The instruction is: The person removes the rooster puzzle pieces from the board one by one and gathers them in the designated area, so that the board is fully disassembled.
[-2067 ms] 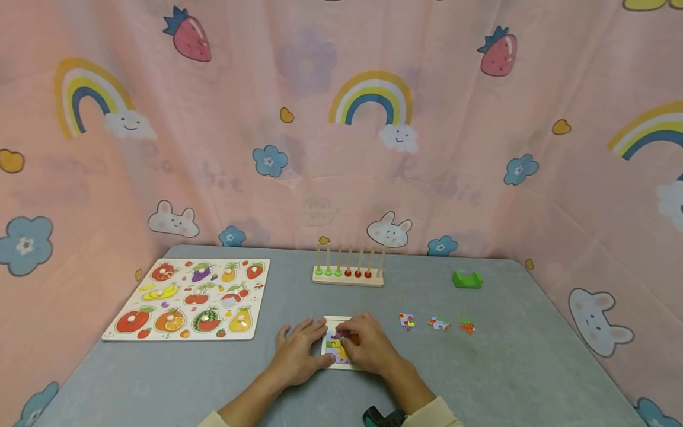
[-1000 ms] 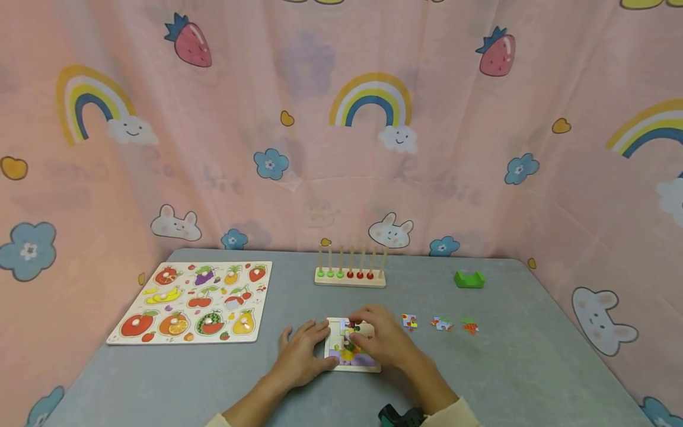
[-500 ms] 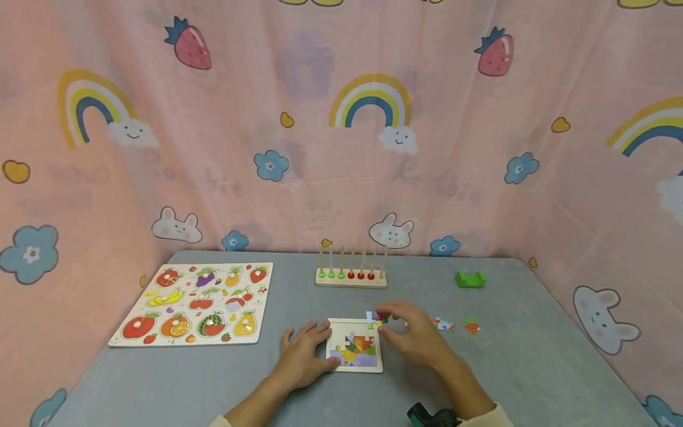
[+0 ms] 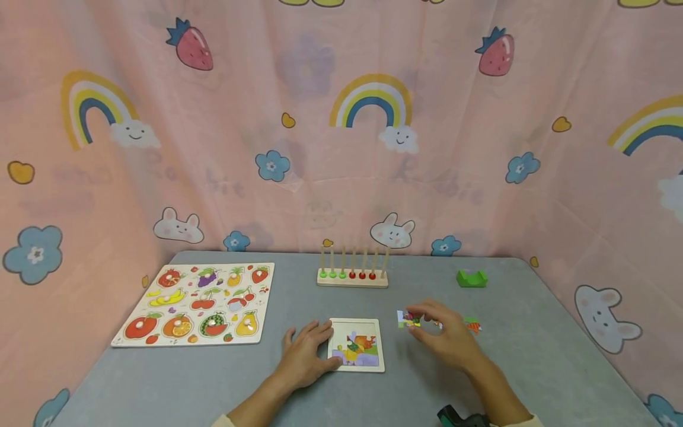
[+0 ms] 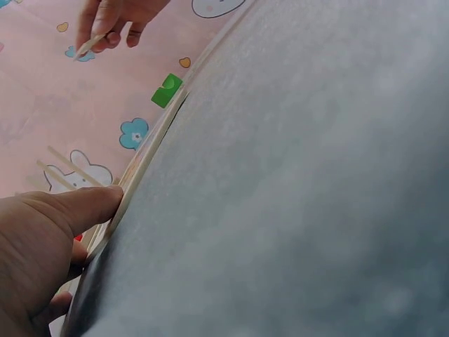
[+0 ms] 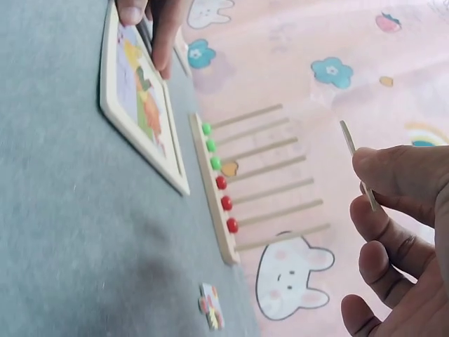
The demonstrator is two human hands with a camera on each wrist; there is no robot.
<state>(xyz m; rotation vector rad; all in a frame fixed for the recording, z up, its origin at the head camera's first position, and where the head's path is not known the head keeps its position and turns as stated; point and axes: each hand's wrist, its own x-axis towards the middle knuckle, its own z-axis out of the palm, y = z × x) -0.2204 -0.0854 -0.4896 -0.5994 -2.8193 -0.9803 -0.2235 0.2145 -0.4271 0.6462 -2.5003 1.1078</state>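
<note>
In the head view my left hand [image 4: 305, 356] rests at the left side of a small wooden puzzle tray [image 4: 382, 350], thumb on its near corner and fingertips at its far corner. Colourful joined pieces [image 4: 364, 358] fill the tray's lower right part; its upper left is bare. To the right, my right hand [image 4: 447, 335] pinches a jigsaw piece [image 4: 402, 319] between thumb and finger. The right wrist view shows that piece [image 6: 346, 137] edge-on, held up off the table. A loose orange piece [image 4: 472, 324] lies beyond the right hand, and others are partly hidden behind its fingers.
A fruit knob puzzle board [image 4: 264, 308] lies at the left of the grey table. At the back stand a wooden peg rack [image 4: 352, 283] with green and red beads and a green notched block [image 4: 472, 279]. One loose piece [image 6: 211, 307] shows in the right wrist view.
My right hand has lifted the jigsaw piece out of the tray and carried it to the right, over the loose pieces. The left hand has stayed at the tray.
</note>
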